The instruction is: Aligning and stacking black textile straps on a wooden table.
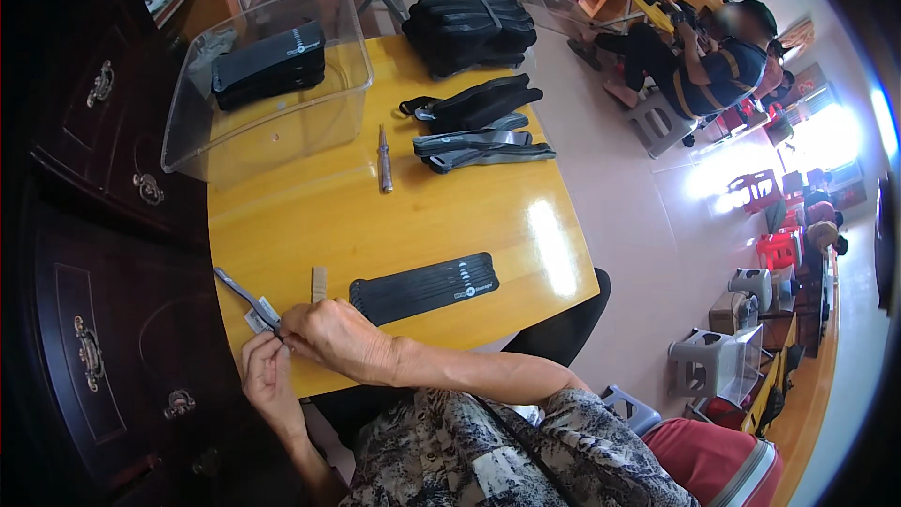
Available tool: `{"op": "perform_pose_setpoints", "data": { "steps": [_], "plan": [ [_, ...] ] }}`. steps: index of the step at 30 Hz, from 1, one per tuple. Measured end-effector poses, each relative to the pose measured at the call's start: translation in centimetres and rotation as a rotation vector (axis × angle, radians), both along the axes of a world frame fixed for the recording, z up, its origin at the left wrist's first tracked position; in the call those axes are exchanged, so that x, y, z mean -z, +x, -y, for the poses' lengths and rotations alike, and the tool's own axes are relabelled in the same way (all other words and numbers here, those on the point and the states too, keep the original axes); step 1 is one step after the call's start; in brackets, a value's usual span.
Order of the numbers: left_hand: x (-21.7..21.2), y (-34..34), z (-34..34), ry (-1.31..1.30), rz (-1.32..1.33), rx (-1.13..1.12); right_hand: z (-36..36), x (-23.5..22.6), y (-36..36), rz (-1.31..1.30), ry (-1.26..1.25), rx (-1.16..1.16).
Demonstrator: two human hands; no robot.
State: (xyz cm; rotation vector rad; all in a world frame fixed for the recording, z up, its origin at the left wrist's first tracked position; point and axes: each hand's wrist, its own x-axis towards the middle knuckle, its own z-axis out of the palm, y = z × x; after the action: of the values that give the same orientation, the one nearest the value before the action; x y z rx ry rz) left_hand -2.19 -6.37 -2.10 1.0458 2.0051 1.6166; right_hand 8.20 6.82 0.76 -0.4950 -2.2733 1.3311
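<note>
At the table's near left corner, a narrow grey strap [242,290] with a small white label [262,314] on it runs down to my fingers. My left hand [266,380] is closed in a pinch at the strap's lower end. Right beside it, my right hand [340,340] also pinches there, back of the hand up; its fingertips partly hide the spot. A flat black panel [413,289] with pale printing lies just beyond my right hand. Between that panel and the strap, a short tan strip [319,284] rests on the yellow table [282,225].
A screwdriver [385,164] lies mid-table. Black and grey straps [483,145] sit at the right edge, below a bundled black stack [469,33]. A clear bin [267,136] holds black panels [272,61]. Dark drawers [99,347] stand left. Another person [713,66] sits far right.
</note>
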Motion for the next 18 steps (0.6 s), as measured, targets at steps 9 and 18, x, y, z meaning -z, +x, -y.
{"op": "perform_pose_setpoints", "data": {
  "steps": [9, 18],
  "plan": [
    [0.6, 0.3, -0.3, 0.015, 0.010, -0.055, 0.2, 1.2, -0.6, -0.021, -0.069, 0.017],
    [0.5, -0.2, 0.4, -0.023, -0.050, -0.085, 0.9, 2.1, -1.5, -0.089, -0.161, 0.013]
  ]
}}
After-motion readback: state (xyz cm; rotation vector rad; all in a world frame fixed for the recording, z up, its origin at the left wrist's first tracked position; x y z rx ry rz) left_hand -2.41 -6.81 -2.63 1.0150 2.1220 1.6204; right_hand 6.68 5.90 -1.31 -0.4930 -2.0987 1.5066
